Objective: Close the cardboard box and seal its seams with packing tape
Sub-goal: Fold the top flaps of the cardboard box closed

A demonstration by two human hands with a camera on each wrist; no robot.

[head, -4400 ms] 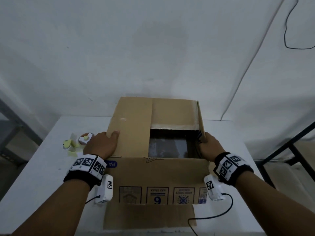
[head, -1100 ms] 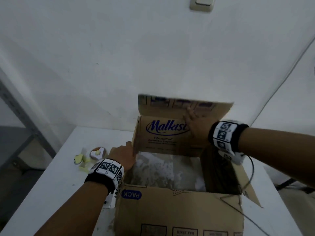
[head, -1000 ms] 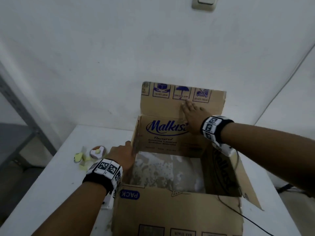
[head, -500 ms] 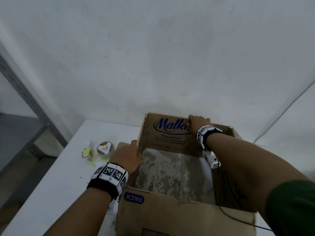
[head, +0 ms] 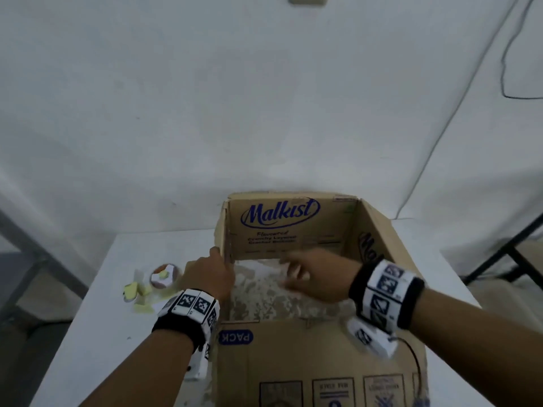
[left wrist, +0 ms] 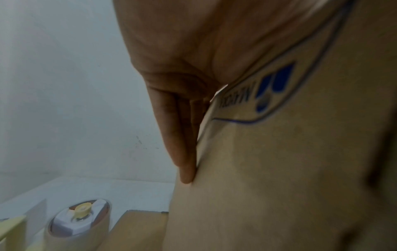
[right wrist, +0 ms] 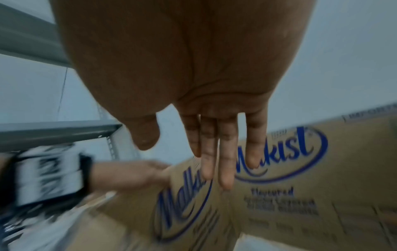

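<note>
Cardboard box (head: 293, 359) stands open-topped on the white table (head: 97, 333), toward the table's right edge and reaching its near edge. "Malkist" logo printed on the inside of the far wall; pale crumpled lining visible at the bottom. Near flap folded outward toward the person, "PACK" label upside down on it.

Left hand (head: 210, 279) at the box's left wall near the far-left corner. In the left wrist view the fingers (left wrist: 182, 135) lie straight and together, flat against the outer cardboard face; palm over the wall's top edge. Nothing gripped.

Right hand (head: 316, 276) held over the open interior, blurred in the head view. In the right wrist view its fingers (right wrist: 225, 152) are extended and slightly spread, thumb apart, holding nothing; cannot tell whether it touches the cardboard.

Roll of packing tape (head: 163, 276) lies flat on the table left of the box, well apart from the table's left edge, a small white-and-yellow item sitting in its core. Yellow scraps (head: 136, 292) just beside it on the left.
</note>
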